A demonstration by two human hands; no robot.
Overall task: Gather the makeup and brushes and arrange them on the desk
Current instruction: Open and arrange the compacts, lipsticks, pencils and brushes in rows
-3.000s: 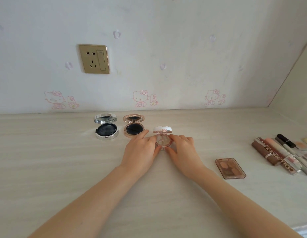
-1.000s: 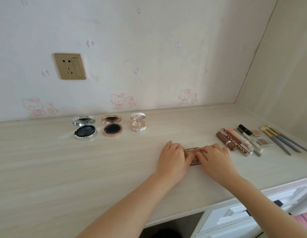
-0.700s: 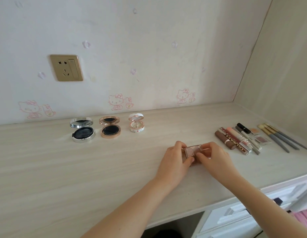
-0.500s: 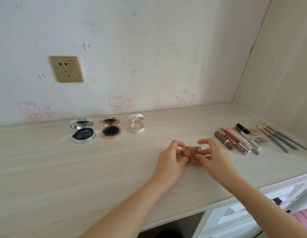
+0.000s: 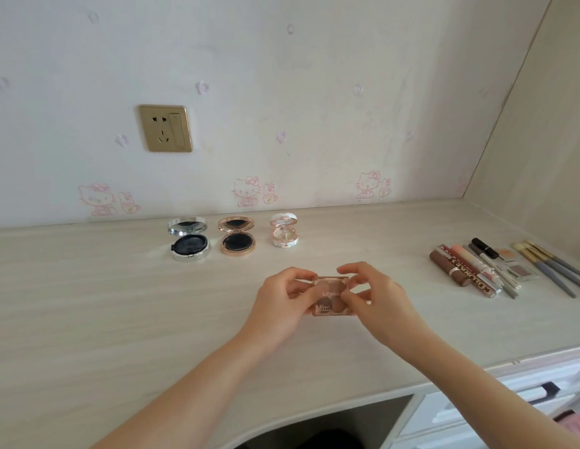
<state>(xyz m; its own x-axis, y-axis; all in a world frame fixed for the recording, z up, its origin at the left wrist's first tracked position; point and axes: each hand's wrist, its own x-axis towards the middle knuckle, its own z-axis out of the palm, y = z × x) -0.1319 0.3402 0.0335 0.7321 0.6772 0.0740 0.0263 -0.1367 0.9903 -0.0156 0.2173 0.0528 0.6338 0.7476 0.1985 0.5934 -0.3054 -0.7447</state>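
Raised off the desk, the eyeshadow palette is pinched between left hand and right hand, fingers curled.

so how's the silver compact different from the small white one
The silver compact is bigger than the white compact. Silver has a chrome case and black pan; white has a patterned case and pale pan. Silver ends the row on the left, white on the right. Both are round, lids open, on the desk.

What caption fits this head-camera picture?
Left hand and right hand hold an eyeshadow palette at the desk, three open compacts behind.
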